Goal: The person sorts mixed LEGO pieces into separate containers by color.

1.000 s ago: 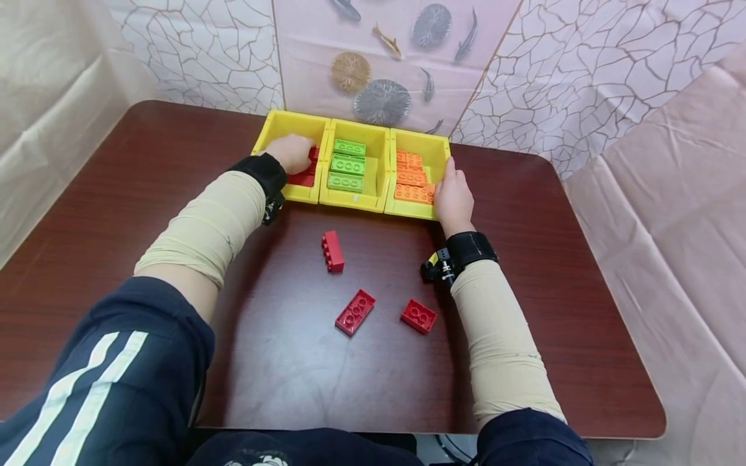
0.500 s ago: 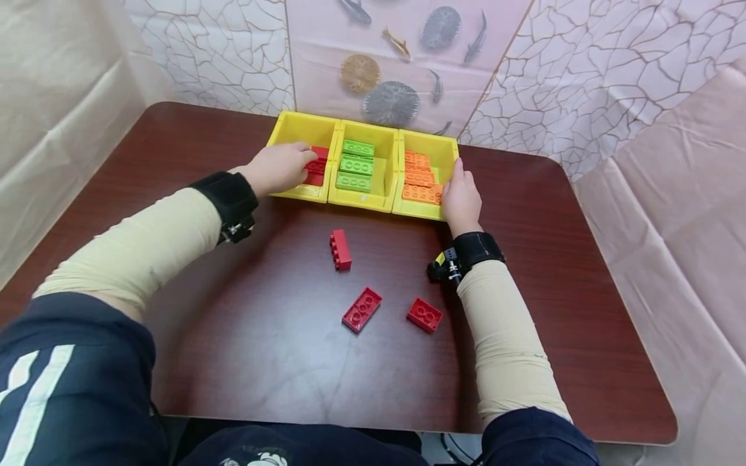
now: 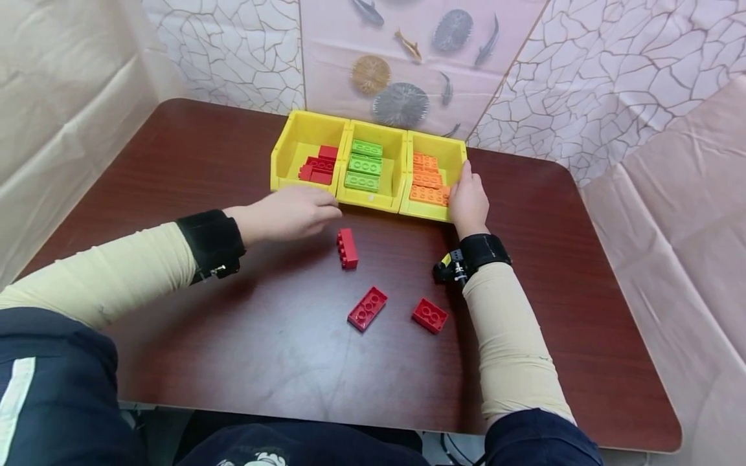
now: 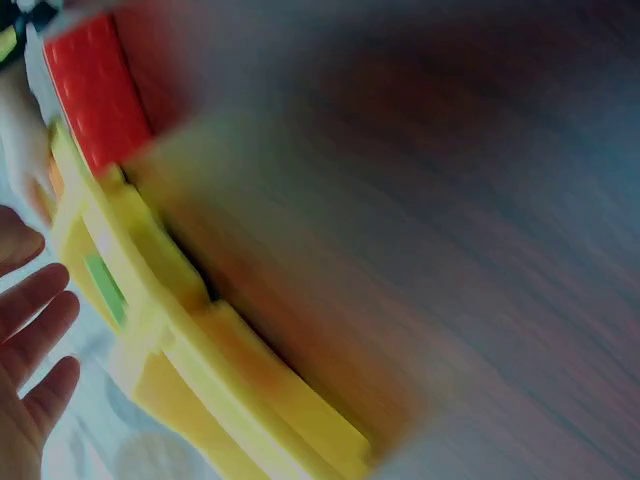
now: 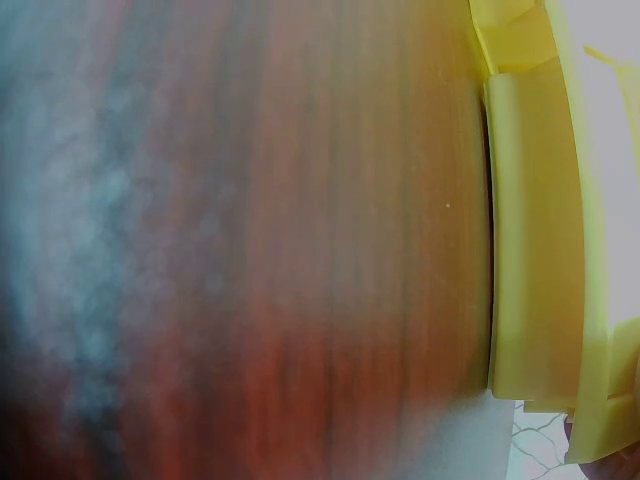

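Observation:
My left hand (image 3: 285, 213) hovers over the table at the front of the left yellow bin (image 3: 282, 152), fingers loosely spread and nothing held. Just right of its fingertips stands a red toy building brick (image 3: 347, 249) on its side. Two more red bricks lie nearer me with their hollow undersides up: a longer one (image 3: 367, 309) and a shorter one (image 3: 430, 316). My right hand (image 3: 469, 204) grips the right yellow bin (image 3: 437, 211) at its front right corner; its fingers are partly hidden. In the left wrist view the left-hand fingers (image 4: 45, 345) are apart.
Three joined yellow bins stand at the back of the brown table (image 3: 280, 349). Red bricks (image 3: 320, 166) lie in the left bin, green bricks (image 3: 365, 166) in the middle one (image 3: 375, 202), orange bricks (image 3: 428, 179) in the right. A patterned cloth (image 3: 245, 52) hangs behind.
My left hand has come out of the left bin, towards me, and now is beside the standing red brick. The right hand stays at the right bin. The view has shifted slightly.

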{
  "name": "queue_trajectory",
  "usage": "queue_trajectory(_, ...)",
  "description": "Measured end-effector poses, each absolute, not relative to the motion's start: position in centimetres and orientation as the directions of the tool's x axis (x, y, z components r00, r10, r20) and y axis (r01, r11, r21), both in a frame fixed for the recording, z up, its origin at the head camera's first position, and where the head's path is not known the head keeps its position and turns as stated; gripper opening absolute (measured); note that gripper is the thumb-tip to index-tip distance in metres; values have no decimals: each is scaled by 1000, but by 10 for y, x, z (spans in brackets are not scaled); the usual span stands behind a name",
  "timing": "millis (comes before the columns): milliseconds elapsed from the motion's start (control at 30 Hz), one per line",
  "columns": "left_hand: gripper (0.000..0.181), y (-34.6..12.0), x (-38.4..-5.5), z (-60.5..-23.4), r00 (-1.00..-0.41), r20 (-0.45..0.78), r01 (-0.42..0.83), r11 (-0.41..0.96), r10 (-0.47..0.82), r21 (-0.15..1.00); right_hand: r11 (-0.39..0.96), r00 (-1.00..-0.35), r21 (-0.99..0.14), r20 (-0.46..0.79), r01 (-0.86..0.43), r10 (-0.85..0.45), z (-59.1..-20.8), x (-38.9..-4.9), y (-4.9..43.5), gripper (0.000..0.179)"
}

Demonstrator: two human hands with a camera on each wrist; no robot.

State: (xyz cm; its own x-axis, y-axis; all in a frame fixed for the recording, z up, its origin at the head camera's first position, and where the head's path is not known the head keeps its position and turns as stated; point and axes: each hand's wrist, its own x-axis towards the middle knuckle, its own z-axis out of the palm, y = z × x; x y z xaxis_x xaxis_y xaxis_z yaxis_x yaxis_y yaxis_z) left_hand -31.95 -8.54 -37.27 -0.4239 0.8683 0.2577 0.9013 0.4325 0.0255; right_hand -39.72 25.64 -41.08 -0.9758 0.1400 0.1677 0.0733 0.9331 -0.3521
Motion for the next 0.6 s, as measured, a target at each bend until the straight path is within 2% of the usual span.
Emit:
queue_trajectory(100,38,-72,-312,-375,-379,160,925,380,911,25,933,-976,-352,166,73,139,-411,-397,257,53)
queue_trajectory(300,45,-55,-308,-379,-361,-34,932,362,932,23,934,-976,-351,167,71,137,-413,-399,259,54)
queue_trajectory(600,25,-50,-310,-384,-367,-16,930,367,930,-10,930,-975,-360,169,72,141,-413,-399,259,54)
